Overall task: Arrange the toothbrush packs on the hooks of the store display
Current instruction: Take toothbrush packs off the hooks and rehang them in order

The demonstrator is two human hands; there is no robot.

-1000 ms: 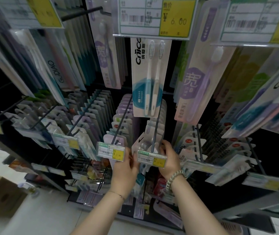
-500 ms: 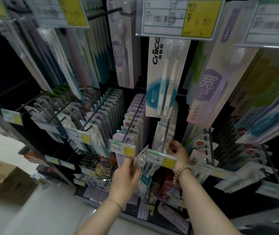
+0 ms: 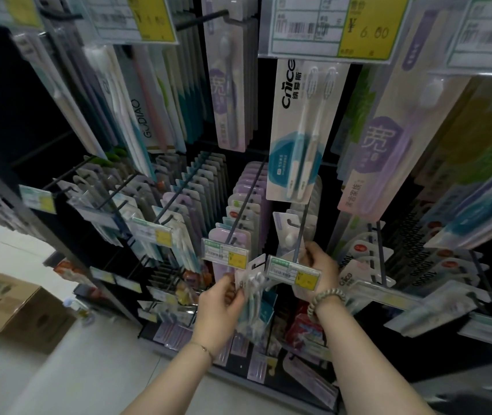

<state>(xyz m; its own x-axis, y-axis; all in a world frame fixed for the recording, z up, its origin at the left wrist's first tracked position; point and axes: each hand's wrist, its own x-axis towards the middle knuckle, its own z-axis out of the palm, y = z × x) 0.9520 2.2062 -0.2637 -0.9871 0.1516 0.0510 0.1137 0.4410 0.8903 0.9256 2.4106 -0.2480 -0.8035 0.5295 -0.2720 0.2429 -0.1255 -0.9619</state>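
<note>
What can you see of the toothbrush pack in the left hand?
The toothbrush pack is a clear blister on white card with a teal lower patch, blurred. A hang hole shows near its top. It is tilted, top leaning right toward the price tag on the hook, apparently not hung on it. The left hand pinches its left side. One pack or several: cannot tell.

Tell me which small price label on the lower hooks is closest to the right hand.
The label just left of the right hand, between both hands; the next label sits farther left, above the left hand.
</note>
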